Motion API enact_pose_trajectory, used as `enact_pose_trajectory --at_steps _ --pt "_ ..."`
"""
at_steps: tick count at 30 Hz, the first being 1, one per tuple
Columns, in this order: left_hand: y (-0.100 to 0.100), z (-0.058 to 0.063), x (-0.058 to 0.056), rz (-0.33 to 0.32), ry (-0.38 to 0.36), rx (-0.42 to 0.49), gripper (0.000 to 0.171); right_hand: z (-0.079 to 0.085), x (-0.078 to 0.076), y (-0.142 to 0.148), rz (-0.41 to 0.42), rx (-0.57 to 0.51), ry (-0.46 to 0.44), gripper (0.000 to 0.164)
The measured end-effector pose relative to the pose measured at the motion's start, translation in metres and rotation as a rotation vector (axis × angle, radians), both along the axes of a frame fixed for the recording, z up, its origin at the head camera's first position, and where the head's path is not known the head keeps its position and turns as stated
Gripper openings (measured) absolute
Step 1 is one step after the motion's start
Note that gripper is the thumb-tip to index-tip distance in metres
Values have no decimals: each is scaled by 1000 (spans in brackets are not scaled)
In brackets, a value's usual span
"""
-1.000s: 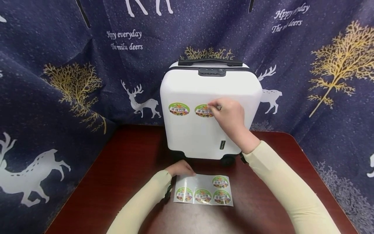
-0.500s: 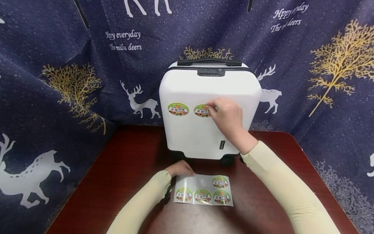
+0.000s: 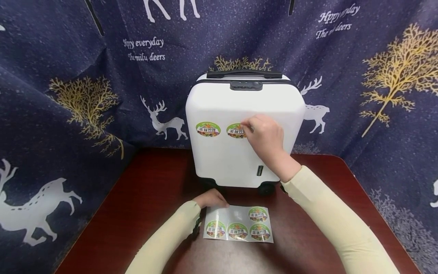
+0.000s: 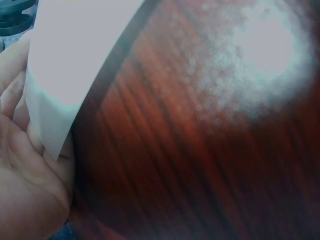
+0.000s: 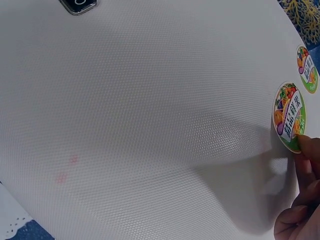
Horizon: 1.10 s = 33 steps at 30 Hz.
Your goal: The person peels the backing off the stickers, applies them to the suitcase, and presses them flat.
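Note:
A white hard-shell suitcase (image 3: pixel 222 160) stands upright on the table. My right hand (image 3: pixel 265 137) pinches the edge of an oval fruit sticker (image 3: pixel 234 131) between thumb and finger, at the front of the case. In the right wrist view, that sticker (image 5: pixel 287 117) stands close against the textured shell, its green end under my fingertips. Another such sticker (image 3: pixel 208 129) is on the case to its left. Below, my left hand (image 3: pixel 212 198) holds the upper left edge of the sticker sheet (image 3: pixel 236 214). Seen from the left wrist, the sheet's pale corner (image 4: pixel 65 100) lies over the fingers.
Several stickers are on the sheet, along its lower row and right side. The case has a black top handle (image 3: pixel 244 74), a combination lock (image 3: pixel 246 85) and dark wheels (image 3: pixel 266 188). A dark blue deer-print cloth (image 3: pixel 164 83) hangs behind the reddish-brown table (image 3: pixel 150 179).
The head view has shifted very slightly. My right hand stays at the second sticker with almost no movement, and my left hand keeps its hold on the sheet.

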<state>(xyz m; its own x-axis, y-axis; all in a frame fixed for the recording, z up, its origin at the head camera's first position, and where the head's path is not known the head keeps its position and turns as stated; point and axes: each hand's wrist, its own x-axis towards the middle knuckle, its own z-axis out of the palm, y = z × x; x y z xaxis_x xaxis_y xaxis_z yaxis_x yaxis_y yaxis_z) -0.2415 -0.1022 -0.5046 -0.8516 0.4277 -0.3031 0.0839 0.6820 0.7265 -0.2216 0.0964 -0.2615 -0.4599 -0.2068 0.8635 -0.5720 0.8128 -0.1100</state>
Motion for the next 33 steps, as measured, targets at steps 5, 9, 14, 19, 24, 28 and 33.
enact_pose_trajectory --at_steps 5,9,14,19,24,28,33 --pt "0 1 0 -4 5 -9 25 0 -1 0 -10 2 -5 9" --pt "0 3 1 2 -1 -5 25 2 0 -1 -15 0 -15 10" --pt "0 4 3 10 -2 -4 24 1 -1 0 -10 -3 -15 9" --pt "0 2 2 12 -2 -11 25 -1 -2 2 -10 -7 8 8" --pt "0 0 1 9 -1 -14 24 -2 -2 4 -6 -6 23 9" --pt "1 -1 1 6 3 -7 24 -3 -2 4 -14 -6 33 11" --pt "0 -1 0 5 8 -7 24 -2 -2 4 -19 -2 36 10"
